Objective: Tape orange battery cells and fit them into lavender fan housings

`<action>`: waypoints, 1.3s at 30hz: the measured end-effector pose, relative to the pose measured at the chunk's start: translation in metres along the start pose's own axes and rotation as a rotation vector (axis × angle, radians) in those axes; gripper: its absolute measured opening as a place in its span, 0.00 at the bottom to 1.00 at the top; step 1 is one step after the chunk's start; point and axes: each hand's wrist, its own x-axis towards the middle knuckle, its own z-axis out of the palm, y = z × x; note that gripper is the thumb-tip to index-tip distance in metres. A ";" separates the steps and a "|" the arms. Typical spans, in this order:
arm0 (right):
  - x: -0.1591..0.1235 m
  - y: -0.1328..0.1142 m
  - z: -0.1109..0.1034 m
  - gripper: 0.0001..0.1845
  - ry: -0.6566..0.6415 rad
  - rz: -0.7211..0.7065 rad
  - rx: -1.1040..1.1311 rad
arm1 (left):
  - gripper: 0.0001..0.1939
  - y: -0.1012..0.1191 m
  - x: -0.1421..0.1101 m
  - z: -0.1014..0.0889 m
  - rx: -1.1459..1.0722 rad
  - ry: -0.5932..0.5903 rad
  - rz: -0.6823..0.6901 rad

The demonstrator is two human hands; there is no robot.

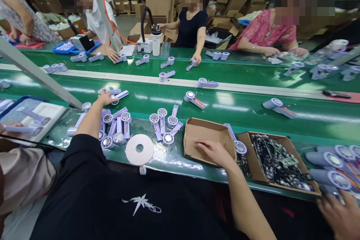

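Handheld-fan housings, lilac and open along the handle, lie at the person's left hand point(105, 98): two of them, the nearer-right one point(123, 94) angled out from beneath the fingers, on the green conveyor belt point(157, 99), left of and farther off than the shallow cardboard box point(206, 127). That hand is bent over their round heads, touching at least one; whether the fingers are closed around it, I cannot tell. Handles cross there, so a pull on one could drag its neighbour askew, and a sleeve point(87, 146) sweeping low might nudge the crowded pile point(126, 117) well left of the box. Red wires show in several handles of the looser cluster point(172, 121) just left of the box; a careless fingertip could snag one. The right hand point(215, 152) is over the box, fingers loosely spread and apparently holding nothing. Its wrist passes above the near rim, and catching that wall could shove the box against the housing point(240, 147) wedged close on its right, beside the carton of small metal parts point(281, 161). Between box and pile, the white disc point(146, 148) reaches the bench's near edge, where a knock could tip it off. Beyond the box, a wired fan body point(189, 96) sits on the belt with green surface around it, giving the hands more room to pass than the cluttered bench point(174, 157) does.
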 end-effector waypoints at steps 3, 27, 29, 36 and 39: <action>0.000 -0.009 0.002 0.24 -0.018 0.006 -0.017 | 0.31 0.004 0.009 0.008 0.034 0.035 -0.002; -0.014 -0.002 0.011 0.22 0.106 0.008 0.047 | 0.42 0.024 0.051 0.005 0.191 -0.001 -0.044; -0.014 -0.004 0.010 0.22 0.117 0.014 0.063 | 0.43 0.028 0.059 -0.002 0.217 -0.034 -0.031; -0.013 -0.011 0.008 0.21 0.140 0.062 0.106 | 0.38 0.046 0.078 -0.022 0.314 -0.148 0.004; -0.013 -0.010 0.009 0.21 0.153 0.070 0.124 | 0.32 0.050 0.081 -0.028 0.361 -0.187 0.072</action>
